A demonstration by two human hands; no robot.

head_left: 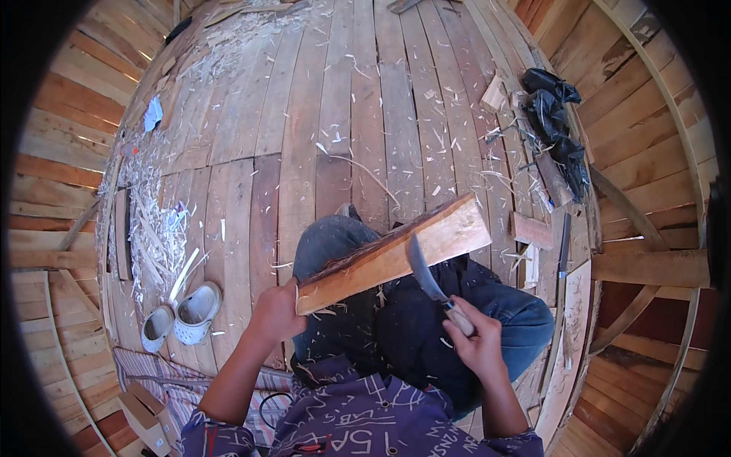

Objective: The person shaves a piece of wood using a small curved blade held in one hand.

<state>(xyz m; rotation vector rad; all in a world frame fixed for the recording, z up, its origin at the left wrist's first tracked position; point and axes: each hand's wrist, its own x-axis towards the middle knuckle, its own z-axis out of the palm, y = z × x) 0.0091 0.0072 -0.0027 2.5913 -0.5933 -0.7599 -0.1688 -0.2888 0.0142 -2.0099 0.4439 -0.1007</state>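
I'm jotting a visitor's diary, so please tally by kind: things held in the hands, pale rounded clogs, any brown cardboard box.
Curved metal knife with a pale handle, in the right hand: 1
Long bark-edged wooden piece, in the left hand: 1
Pale rounded clogs: 2
Brown cardboard box: 1
Total: 5

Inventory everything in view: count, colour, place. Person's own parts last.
Wood block: 1, tan, dark-edged, centre
Knife: 1, grey, pale-handled, over block
Shavings: many, pale, thickest left
Clogs: 2, whitish, left
Cloth: 1, multicoloured stripes, lower left
Box: 1, brown, lower left
Bagging: count unclear, black, right
Bar: 1, dark, right
Offcuts: several, tan, right
Floorboards: many, brown, centre
Wall planks: many, brown, sides
Scrap: 1, blue, upper left
Jeans: 1 pair, blue, lower centre
Shirt: 1, purple, bottom
Left hand: 1, bare, holding block
Right hand: 1, bare, holding knife
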